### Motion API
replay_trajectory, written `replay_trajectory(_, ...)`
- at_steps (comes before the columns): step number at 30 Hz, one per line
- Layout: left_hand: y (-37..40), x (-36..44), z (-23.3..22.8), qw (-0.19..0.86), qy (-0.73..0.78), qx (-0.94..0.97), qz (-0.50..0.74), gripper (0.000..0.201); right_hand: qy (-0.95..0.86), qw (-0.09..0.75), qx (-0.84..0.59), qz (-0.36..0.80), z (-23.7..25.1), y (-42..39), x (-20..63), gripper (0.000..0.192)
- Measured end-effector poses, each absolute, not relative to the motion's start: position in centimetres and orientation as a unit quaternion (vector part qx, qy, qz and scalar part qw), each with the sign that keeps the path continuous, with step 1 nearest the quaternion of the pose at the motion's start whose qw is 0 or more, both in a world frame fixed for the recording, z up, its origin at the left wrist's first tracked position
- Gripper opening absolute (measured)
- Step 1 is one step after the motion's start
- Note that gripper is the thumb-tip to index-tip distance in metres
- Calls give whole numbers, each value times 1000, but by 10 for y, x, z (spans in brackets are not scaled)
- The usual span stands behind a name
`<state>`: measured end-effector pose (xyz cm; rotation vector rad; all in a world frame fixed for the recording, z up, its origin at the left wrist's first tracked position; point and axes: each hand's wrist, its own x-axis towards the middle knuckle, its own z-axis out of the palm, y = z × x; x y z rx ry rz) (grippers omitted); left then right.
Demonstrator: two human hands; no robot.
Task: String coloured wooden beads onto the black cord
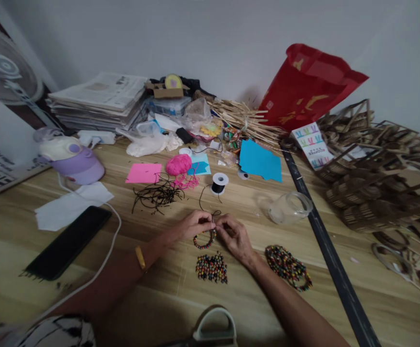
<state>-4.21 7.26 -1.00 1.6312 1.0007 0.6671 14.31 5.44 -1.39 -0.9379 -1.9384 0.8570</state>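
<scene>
Reaching in from the lower edge of the view, both forearms bare, angling toward each other and meeting near mid-table. Left hand (194, 224) lying palm down, fingers curling inward, thumb and forefinger tips pinching together at the right side of the hand. Right hand (234, 236) facing it, knuckles up, fingers bent, tips pinching close to the left hand's tips. Hands nearly touching at the fingertips. Left wrist straight, wearing a yellow band partway up the forearm. Right wrist bending slightly, forearm running down and to the right out of view. Left upper arm showing a patterned sleeve at the bottom left corner.
</scene>
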Motion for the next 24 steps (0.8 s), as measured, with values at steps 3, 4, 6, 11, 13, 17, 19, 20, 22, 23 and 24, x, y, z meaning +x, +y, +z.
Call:
replay_trajectory(3,72,-42,-6,544,426,666,280,26,-759,397,-380,350,-13,53,142,16)
replay_trajectory(4,72,-43,-5,554,429,657,279,26,-755,397,-383,354,-13,53,141,16)
replay_trajectory(6,71,-43,-3,577,433,637,271,27,-749,396,-391,361,-13,52,140,17)
replay_trajectory(11,72,-44,-4,623,428,595,271,25,-749,397,-401,348,-13,49,138,17)
replay_trajectory(13,71,-44,-5,631,429,583,279,25,-762,398,-394,324,-13,48,138,16)
replay_trajectory(17,72,-44,-11,642,420,572,291,27,-805,394,-362,257,-14,47,140,14)
replay_trajectory(19,72,-44,-15,648,416,564,297,27,-827,384,-343,225,-15,47,141,14)
replay_trajectory(20,73,-44,-16,652,414,560,300,27,-837,376,-335,211,-15,47,141,15)
replay_trajectory(22,73,-44,-18,656,413,554,303,27,-854,361,-326,186,-15,47,142,16)
replay_trajectory(23,73,-44,-19,658,413,552,304,27,-861,354,-322,175,-16,47,143,16)
replay_trajectory(24,73,-44,-19,659,414,549,305,27,-868,346,-316,163,-16,46,143,17)
